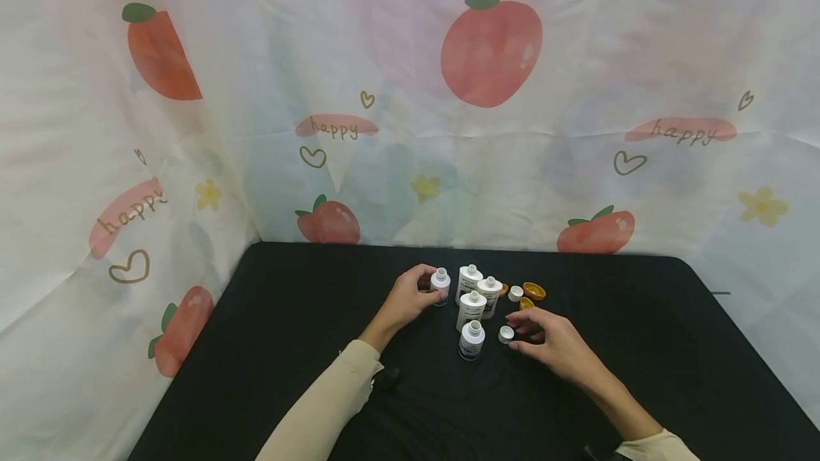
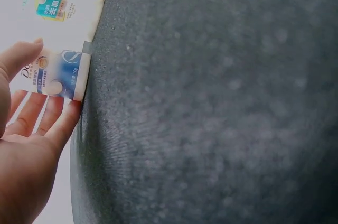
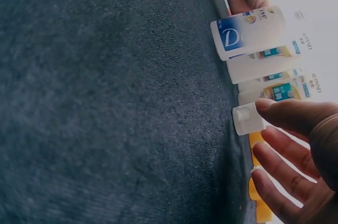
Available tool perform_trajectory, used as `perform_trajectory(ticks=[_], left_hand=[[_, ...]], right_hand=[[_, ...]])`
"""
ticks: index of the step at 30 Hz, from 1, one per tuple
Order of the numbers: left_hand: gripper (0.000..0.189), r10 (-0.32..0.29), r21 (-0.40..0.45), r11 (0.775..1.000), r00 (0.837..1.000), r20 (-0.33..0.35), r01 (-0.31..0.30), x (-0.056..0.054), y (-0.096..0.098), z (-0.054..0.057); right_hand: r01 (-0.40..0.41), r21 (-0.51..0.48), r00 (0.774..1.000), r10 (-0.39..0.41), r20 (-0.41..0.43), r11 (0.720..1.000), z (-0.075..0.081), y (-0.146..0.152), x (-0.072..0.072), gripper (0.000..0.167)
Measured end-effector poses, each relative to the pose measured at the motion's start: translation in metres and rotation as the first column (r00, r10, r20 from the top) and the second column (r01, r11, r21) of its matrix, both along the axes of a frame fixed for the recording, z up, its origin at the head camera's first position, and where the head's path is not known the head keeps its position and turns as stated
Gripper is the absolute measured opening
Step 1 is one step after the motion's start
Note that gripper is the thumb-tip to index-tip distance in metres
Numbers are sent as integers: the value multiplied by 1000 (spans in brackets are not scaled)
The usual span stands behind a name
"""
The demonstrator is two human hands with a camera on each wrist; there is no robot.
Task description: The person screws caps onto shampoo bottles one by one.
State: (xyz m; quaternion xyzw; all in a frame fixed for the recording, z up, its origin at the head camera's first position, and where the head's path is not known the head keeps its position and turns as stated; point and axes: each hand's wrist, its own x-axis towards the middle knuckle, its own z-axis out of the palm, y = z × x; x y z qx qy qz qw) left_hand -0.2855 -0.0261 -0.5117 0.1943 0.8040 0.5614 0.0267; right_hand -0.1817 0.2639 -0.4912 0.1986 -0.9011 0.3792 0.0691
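Note:
In the head view my left hand (image 1: 405, 297) grips a small white bottle (image 1: 440, 283) that has no cap. Its blue and white label shows in the left wrist view, with the thumb on one side of the bottle (image 2: 55, 73) and the fingers on the other. My right hand (image 1: 557, 343) is low over the table, thumb and fingers spread about a small white cap (image 1: 506, 334). In the right wrist view the thumb tip overlaps the edge of this cap (image 3: 247, 119); whether it touches is unclear. A second small white bottle (image 1: 472, 341) stands uncapped between the hands.
Three taller white bottles (image 1: 470, 311) without caps stand grouped between the hands. Behind the right hand lie another white cap (image 1: 515, 293) and several orange caps (image 1: 534, 292). The black table (image 1: 307, 319) ends at a printed fabric backdrop (image 1: 410, 91).

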Motion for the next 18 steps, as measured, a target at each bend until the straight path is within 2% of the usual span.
perform_trajectory(ticks=[12,18], left_hand=[[37,-4,-2,1000,1000,-31,4,1,-3,3],[37,2,-7,1000,998,-57,-3,2,-3,8]], right_hand=[[14,28,999,-15,39,1000,-4,-3,-3,32],[7,22,1000,-8,26,1000,-6,-4,-4,30]])
